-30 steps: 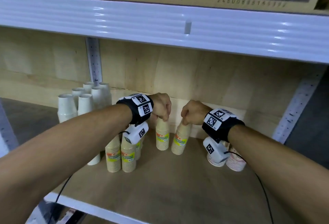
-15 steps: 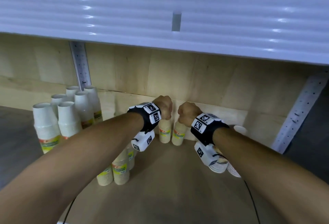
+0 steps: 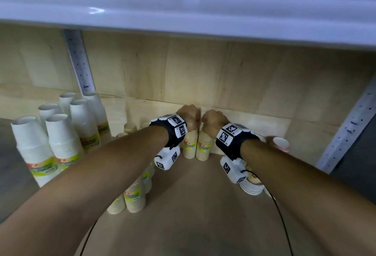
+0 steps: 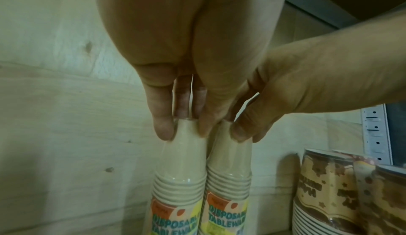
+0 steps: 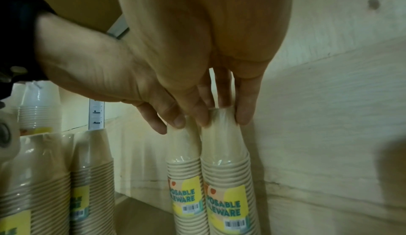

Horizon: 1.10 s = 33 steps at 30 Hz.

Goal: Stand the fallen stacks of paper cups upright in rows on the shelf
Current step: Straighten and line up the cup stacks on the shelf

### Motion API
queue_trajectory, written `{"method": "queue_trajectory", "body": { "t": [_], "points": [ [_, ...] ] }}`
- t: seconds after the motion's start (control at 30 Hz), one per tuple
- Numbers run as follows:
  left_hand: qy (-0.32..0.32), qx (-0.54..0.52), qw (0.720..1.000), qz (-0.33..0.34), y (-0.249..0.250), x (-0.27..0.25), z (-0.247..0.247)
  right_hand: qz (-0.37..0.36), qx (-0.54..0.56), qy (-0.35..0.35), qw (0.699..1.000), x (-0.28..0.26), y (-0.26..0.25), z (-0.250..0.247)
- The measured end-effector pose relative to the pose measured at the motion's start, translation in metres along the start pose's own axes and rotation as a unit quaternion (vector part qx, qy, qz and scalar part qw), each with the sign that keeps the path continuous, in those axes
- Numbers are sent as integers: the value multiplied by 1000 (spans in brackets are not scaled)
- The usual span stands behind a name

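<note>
Two beige wrapped cup stacks stand upright side by side against the shelf's back wall. My left hand (image 3: 188, 116) pinches the top of the left cup stack (image 3: 190, 146) from above. In the left wrist view, the left hand (image 4: 184, 125) has its thumb and fingers curled around the left cup stack (image 4: 182, 160). My right hand (image 3: 213, 119) pinches the top of the right cup stack (image 3: 203, 149) the same way. In the right wrist view, the right hand (image 5: 224, 115) holds the right cup stack (image 5: 225, 151). The two hands almost touch.
Tall white cup stacks (image 3: 61, 139) stand at the left. More beige stacks (image 3: 134, 196) stand under my left forearm. Brown patterned cups (image 3: 251, 184) and a pink cup (image 3: 281, 144) sit at the right. The upper shelf's white edge (image 3: 183, 11) hangs low overhead.
Both hands carried their stacks back to the wall and closer together. The right stack went from tilted to upright. The view moved lower and closer.
</note>
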<state>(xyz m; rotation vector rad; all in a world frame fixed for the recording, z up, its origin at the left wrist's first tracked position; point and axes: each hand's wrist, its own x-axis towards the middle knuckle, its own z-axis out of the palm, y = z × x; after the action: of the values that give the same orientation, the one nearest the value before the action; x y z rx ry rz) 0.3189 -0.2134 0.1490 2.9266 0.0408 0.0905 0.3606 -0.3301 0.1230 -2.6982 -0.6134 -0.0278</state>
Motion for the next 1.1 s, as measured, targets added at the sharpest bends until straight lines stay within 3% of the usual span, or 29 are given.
{"method": "queue_trajectory", "body": {
  "t": [0.37,0.53,0.7,1.1],
  "points": [
    [-4,3,1000,20,-5,-2,-1,-7,-10,23,1000,-7,2,-4],
    [3,-62,998,16,-10,-11,-17,-31,-11,36,999,-21,-11,-22],
    [22,-79,997,10,-21,-35,-43,-73,-25,26,997,-31,-40,-31],
    [-13,-50,995,-81,-89,-133,-95,-157,21,-57,986,-72,-134,-21]
  ]
}}
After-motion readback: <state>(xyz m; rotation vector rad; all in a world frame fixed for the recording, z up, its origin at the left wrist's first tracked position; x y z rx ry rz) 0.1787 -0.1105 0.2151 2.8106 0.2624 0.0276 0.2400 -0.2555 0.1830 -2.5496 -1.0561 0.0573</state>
